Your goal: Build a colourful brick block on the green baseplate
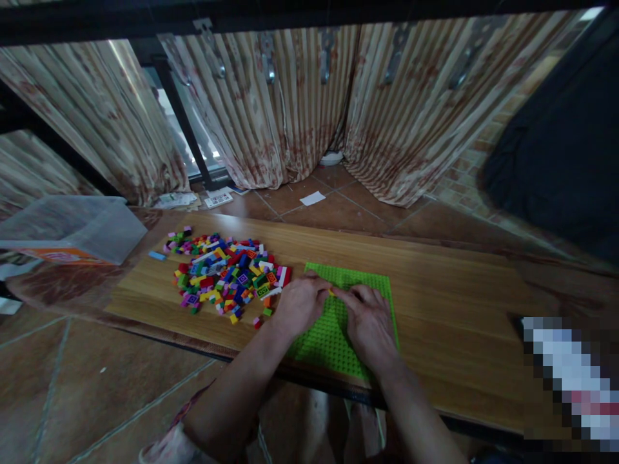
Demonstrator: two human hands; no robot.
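Both my hands rest on a bright green studded baseplate (pixel 358 280) that lies on a wooden board. My left hand (pixel 300 303) and my right hand (pixel 370 322) meet fingertip to fingertip at the plate's middle. Between the fingertips shows a tiny yellow brick (pixel 331 293), pinched against the plate. Both hands have their fingers curled together. A heap of several small bricks in many colours (pixel 225 274) lies on the board just left of my left hand.
The wooden board (pixel 459 303) sits on a low dark table over a tiled floor. A clear plastic box (pixel 72 229) stands at the far left. One blue brick (pixel 157 256) lies apart from the heap. Striped curtains hang behind.
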